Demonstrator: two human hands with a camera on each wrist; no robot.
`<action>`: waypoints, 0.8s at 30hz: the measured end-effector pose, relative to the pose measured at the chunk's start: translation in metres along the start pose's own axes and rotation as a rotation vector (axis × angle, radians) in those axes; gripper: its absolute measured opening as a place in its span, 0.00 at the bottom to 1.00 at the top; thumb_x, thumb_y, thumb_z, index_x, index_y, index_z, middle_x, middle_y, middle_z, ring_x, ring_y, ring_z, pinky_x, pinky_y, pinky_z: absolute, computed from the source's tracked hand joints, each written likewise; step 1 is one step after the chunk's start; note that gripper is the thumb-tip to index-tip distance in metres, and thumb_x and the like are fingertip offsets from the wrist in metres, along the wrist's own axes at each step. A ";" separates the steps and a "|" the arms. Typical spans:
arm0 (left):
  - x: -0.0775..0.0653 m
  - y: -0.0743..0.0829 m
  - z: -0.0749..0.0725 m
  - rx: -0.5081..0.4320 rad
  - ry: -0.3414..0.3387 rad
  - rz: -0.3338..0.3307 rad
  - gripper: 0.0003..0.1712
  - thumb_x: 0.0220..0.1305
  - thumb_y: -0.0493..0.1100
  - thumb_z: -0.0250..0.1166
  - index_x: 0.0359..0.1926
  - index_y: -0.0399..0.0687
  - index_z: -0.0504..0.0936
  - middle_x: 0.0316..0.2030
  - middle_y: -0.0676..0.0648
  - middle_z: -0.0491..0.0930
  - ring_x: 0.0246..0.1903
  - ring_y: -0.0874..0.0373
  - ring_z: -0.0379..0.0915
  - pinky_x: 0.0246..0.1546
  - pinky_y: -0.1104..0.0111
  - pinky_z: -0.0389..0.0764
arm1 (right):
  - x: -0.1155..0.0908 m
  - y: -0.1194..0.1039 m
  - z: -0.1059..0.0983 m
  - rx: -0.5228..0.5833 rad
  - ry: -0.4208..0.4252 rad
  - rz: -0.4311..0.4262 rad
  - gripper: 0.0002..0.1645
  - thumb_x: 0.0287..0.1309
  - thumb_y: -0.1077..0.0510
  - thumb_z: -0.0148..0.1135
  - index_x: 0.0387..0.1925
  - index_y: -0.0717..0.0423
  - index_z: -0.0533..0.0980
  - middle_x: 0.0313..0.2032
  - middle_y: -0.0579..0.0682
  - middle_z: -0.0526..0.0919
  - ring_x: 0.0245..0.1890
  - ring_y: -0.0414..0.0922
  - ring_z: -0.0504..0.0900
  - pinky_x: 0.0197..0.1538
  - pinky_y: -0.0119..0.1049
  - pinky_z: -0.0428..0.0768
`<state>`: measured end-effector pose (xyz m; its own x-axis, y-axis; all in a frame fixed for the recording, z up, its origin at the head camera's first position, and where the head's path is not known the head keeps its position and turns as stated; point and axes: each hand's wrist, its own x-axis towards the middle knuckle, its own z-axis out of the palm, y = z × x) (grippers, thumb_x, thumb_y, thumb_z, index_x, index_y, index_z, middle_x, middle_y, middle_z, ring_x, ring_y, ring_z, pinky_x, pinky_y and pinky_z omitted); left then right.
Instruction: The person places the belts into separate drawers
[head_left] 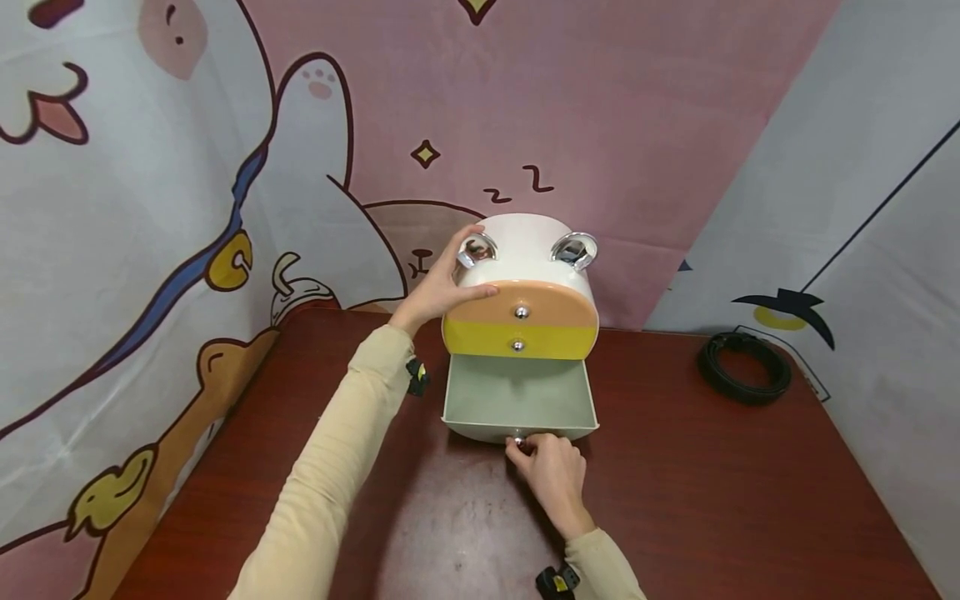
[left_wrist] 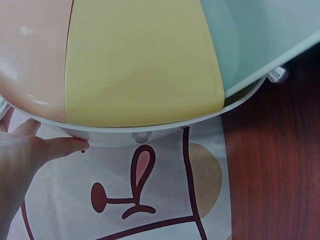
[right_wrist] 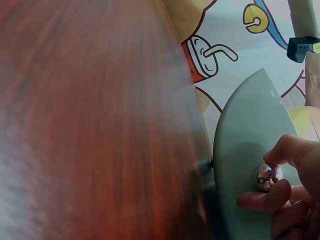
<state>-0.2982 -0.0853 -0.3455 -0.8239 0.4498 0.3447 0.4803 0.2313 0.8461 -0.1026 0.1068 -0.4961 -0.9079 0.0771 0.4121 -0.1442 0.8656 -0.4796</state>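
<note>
A small rounded drawer box [head_left: 525, 250] with a white shell and chrome ear-like loops stands on the table. Its orange drawer [head_left: 480, 310] and yellow drawer [head_left: 472, 340] are closed, while the green bottom drawer [head_left: 517, 387] is pulled far out and shows a bare inside. My left hand [head_left: 438, 292] steadies the shell's upper left side, thumb along the front edge near one ear loop. At the front, my right hand [head_left: 553, 475] pinches the green drawer's silver knob [right_wrist: 264, 176] between thumb and fingers.
A coiled black band [head_left: 744, 368] lies at the right rear of the brown table [head_left: 675, 500]. Cartoon-printed cloth [head_left: 600, 108] hangs close behind and along the left side. Dark straps with small devices [head_left: 417, 377] sit on both wrists.
</note>
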 end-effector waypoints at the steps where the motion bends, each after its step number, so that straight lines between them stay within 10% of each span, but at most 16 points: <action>1: 0.000 0.000 0.000 -0.003 0.000 0.004 0.55 0.53 0.45 0.75 0.74 0.62 0.49 0.72 0.59 0.46 0.70 0.64 0.42 0.68 0.60 0.50 | -0.001 0.000 -0.001 0.002 -0.002 0.004 0.20 0.45 0.46 0.71 0.06 0.39 0.73 0.07 0.42 0.69 0.07 0.45 0.68 0.11 0.39 0.63; 24: 0.000 -0.001 0.000 0.003 0.014 -0.022 0.54 0.53 0.46 0.75 0.72 0.71 0.50 0.72 0.61 0.47 0.70 0.66 0.42 0.68 0.53 0.50 | -0.012 -0.005 -0.005 -0.025 -0.047 0.037 0.24 0.43 0.46 0.71 0.03 0.39 0.69 0.06 0.43 0.68 0.06 0.43 0.66 0.11 0.38 0.62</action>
<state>-0.2980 -0.0853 -0.3463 -0.8387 0.4320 0.3316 0.4625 0.2433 0.8526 -0.0892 0.1042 -0.4947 -0.9300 0.0865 0.3573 -0.1010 0.8745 -0.4745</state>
